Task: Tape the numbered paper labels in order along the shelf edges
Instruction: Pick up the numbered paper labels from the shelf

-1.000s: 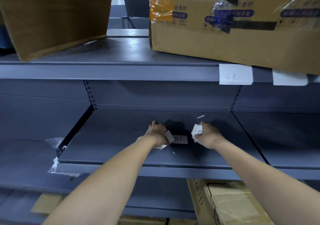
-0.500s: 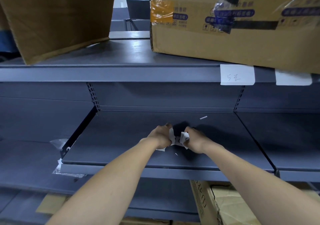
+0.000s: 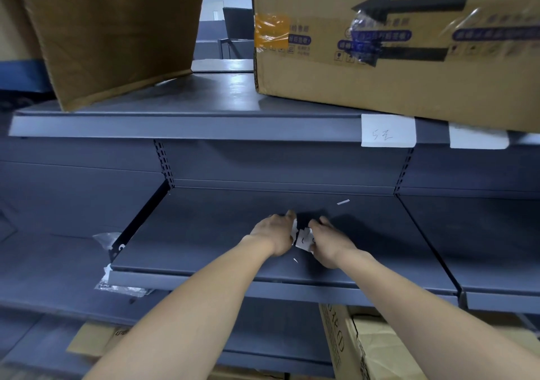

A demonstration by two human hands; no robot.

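Note:
Both my hands meet over the middle of the grey lower shelf (image 3: 204,233). My left hand (image 3: 273,235) and my right hand (image 3: 328,241) each hold small white paper labels (image 3: 302,238) with black handwritten marks, the papers bunched together between the fingers. A white label marked "52" (image 3: 387,131) is stuck to the upper shelf's front edge (image 3: 175,127), and another white label (image 3: 477,138) sits to its right. The lower shelf's front edge (image 3: 204,282) carries no label where it shows.
Two large cardboard boxes (image 3: 394,38) (image 3: 117,29) stand on the upper shelf. Small white scraps (image 3: 343,202) lie on the lower shelf. Crumpled clear tape (image 3: 117,284) hangs at that shelf's left corner. More boxes (image 3: 380,350) sit underneath.
My hands, which were apart with a label lying between them, have come together, and the labels are now gathered between both hands.

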